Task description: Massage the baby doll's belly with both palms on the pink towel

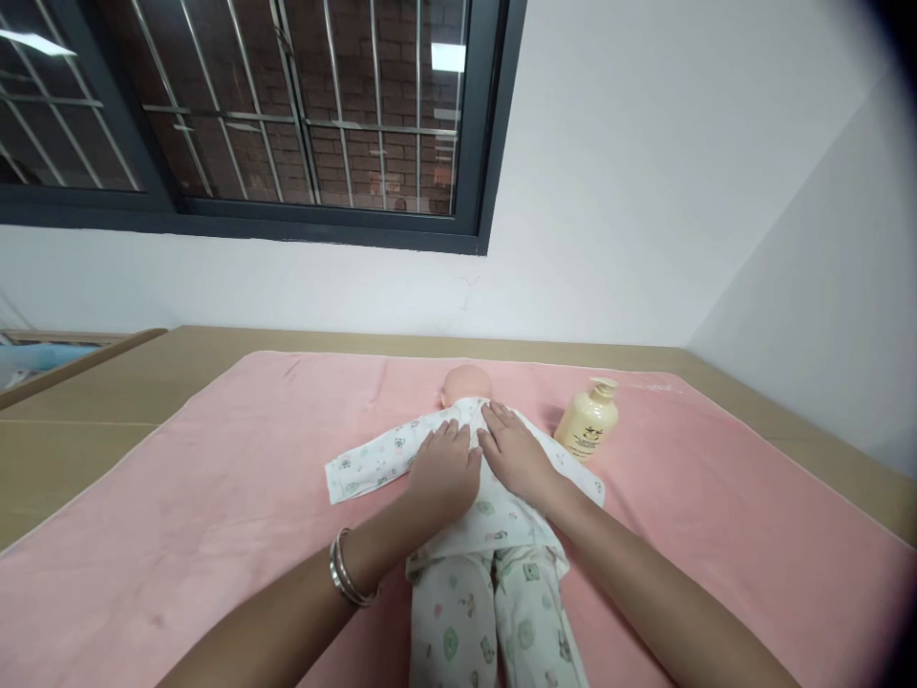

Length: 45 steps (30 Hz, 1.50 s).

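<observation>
Your 2 forearms (283, 597) slant in; left hand (445, 468) and right hand (517, 457) lie flat, grip empty, likely spreading contact over the doll (467, 384); bottle (588, 420) beside it, probably for easy reach.

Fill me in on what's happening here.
A doll lies on a pink cover. A person's bare left grip and right grip rest side by side, palms down, on its patterned white shirt. Neither is closed around anything. A pump bottle sits untouched to the doll's right as pictured.

A dark-framed window (258, 110) sits in the white wall (630, 182).
</observation>
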Available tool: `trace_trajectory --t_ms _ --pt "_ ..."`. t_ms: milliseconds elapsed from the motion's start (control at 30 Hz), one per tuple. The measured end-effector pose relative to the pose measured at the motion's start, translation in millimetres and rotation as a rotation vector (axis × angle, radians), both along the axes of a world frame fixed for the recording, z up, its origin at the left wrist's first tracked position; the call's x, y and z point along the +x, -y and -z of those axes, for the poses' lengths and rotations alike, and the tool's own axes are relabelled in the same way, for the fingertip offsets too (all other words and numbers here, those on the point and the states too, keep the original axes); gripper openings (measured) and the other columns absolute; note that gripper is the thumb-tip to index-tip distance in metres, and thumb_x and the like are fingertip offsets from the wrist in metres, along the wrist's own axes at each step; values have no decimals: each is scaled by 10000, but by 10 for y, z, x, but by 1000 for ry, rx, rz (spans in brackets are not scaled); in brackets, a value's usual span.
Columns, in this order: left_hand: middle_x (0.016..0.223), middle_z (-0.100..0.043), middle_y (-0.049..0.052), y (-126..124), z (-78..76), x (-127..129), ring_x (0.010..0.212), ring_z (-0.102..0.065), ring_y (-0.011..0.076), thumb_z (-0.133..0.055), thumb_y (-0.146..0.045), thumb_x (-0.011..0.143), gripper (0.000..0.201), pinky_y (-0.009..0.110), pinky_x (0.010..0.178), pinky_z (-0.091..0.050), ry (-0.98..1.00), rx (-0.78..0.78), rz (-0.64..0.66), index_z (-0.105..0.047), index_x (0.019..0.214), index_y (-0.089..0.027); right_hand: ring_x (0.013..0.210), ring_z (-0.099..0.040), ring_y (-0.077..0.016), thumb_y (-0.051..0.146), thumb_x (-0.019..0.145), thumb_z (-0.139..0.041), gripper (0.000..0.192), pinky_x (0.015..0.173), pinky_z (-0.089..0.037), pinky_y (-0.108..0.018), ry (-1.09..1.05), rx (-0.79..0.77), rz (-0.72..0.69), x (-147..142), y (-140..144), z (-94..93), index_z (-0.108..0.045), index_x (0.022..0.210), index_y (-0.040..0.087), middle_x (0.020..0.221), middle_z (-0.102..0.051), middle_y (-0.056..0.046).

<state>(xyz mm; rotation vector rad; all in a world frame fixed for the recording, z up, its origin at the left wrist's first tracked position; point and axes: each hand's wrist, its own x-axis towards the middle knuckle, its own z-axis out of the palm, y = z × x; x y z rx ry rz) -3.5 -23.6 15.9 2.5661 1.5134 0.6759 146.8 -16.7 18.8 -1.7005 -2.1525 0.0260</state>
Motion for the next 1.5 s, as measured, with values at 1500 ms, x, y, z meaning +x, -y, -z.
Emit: trace_trajectory --t_ms 1500 --pt "1416 -483 156 -257 183 15 1349 -383 305 -367 -247 896 471 505 1130 -256 157 70 -43 -485 1329 -106 1441 -133 -313 436 1000 -218 564 1145 -179 -494 -70 -63 -30 -6 -13 54 -277 1486 155 1557 -216 -148"
